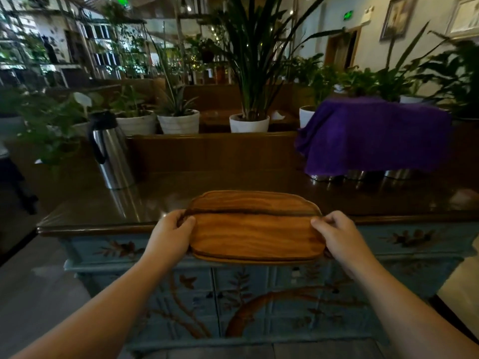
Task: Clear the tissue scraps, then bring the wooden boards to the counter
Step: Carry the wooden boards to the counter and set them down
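Observation:
A stack of oval wooden boards (255,233) is held level in front of me, over the front edge of the counter (181,200). The upper board sits nearer to me, and a second board (255,200) shows behind it across a dark seam. My left hand (172,235) grips the stack's left end, thumb on top. My right hand (337,235) grips the right end the same way. The counter has a glossy dark wooden top on a blue painted cabinet (246,294). No tissue scraps show.
A steel thermos jug (110,151) stands at the counter's back left. A purple cloth (373,136) covers metal containers at the back right. Potted plants (248,120) line a wooden partition behind the counter. Grey floor lies to the left.

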`<state>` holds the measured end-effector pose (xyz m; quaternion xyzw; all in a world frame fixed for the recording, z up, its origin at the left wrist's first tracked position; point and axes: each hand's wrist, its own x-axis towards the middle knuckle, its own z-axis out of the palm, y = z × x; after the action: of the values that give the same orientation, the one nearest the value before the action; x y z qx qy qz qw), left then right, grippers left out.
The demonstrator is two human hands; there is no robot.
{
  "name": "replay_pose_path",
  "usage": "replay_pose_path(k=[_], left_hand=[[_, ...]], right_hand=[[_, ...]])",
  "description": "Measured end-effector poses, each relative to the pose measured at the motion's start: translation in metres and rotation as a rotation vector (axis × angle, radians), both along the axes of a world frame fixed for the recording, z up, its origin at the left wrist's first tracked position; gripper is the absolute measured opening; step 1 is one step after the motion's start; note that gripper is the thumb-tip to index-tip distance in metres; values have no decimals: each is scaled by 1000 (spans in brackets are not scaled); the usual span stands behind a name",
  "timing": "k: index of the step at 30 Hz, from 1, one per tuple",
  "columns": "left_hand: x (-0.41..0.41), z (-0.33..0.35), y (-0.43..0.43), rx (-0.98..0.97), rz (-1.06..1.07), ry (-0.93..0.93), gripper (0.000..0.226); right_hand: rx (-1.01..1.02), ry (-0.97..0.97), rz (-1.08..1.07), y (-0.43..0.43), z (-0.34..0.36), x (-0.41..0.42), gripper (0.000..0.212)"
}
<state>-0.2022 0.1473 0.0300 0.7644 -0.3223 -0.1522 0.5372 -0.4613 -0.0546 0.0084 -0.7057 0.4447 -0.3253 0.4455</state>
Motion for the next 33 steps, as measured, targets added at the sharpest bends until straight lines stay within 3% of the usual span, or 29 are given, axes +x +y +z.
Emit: replay_pose_path(k=[8,15,17,27,33], left_hand=[[104,-41,-135,123,64,-4,16],[180,-66,-208,254,102,35,13],[197,-70,-220,301,112,29,5],[276,-73,-255,493,-30,-100,9],[291,-76,-267,533,-81,-226,22]], right_hand=[[48,29,118,-152,-27,107,29],[9,275,223,-244,-33,189,25],[-15,358,245,-255,-38,209,25],[-125,557,216,-269,-49,276,36],[-150,635,167,-270,-51,295,37]])
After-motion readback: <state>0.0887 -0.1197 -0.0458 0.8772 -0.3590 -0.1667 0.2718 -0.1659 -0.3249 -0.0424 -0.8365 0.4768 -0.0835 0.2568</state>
